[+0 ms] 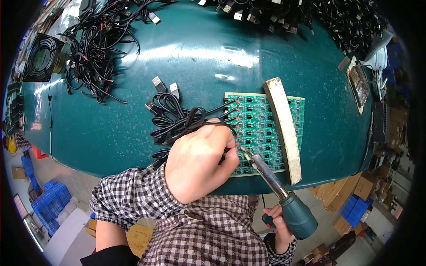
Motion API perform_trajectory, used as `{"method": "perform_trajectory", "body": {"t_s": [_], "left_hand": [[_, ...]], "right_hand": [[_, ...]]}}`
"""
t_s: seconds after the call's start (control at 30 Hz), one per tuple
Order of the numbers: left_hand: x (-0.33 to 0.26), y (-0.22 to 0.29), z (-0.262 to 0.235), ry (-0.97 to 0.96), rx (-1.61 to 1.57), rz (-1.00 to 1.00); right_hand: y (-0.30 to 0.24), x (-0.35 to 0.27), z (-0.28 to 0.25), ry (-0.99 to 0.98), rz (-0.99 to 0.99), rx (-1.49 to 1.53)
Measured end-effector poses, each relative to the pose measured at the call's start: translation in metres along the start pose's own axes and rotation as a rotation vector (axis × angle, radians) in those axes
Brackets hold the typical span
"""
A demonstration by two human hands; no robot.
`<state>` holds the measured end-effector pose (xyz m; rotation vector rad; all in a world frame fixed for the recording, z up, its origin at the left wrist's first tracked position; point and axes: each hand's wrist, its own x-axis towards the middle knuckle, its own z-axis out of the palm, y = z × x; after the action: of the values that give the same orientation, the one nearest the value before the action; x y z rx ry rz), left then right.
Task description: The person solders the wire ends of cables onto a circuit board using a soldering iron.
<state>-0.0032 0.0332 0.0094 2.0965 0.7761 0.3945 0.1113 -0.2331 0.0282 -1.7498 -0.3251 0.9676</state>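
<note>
My left hand (197,159) is closed in a pinch on the end of a black USB cable at the left edge of a green circuit board panel (262,120). Its fingertips partly hide the wire ends. Gripped in my right hand (280,229) is a soldering iron (299,217) with a dark green handle, its tip close to my left fingertips over the board. Several bundled black USB cables (166,104) lie left of the panel, some with red wire ends on its edge. Across the panel's right part rests a worn, pale bar (284,133).
Black cables are heaped at the far left (95,53) and far right (350,26) of the green table (186,53). A fan (42,57) stands at the left edge. A soiled tray (357,84) sits at the right. Blue crates (51,204) and cardboard boxes (335,193) are beyond the table.
</note>
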Motion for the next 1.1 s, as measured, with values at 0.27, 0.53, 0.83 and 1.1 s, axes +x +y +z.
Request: {"method": "perform_trajectory", "body": {"t_s": [0.27, 0.53, 0.83, 1.1], "left_hand": [[0.0, 0.0, 0.0, -0.034, 0.039, -0.028], [0.0, 0.0, -0.002, -0.045, 0.043, -0.025], [0.007, -0.002, -0.013, -0.143, 0.005, 0.008], [-0.015, 0.002, 0.003, 0.016, -0.1, -0.085]], "right_hand": [[-0.004, -0.003, 0.004, 0.039, -0.003, 0.023], [-0.002, -0.001, 0.001, 0.013, -0.012, 0.025], [-0.028, 0.009, 0.016, 0.046, -0.027, 0.081], [-0.017, 0.008, 0.01, 0.037, -0.066, 0.151]]}}
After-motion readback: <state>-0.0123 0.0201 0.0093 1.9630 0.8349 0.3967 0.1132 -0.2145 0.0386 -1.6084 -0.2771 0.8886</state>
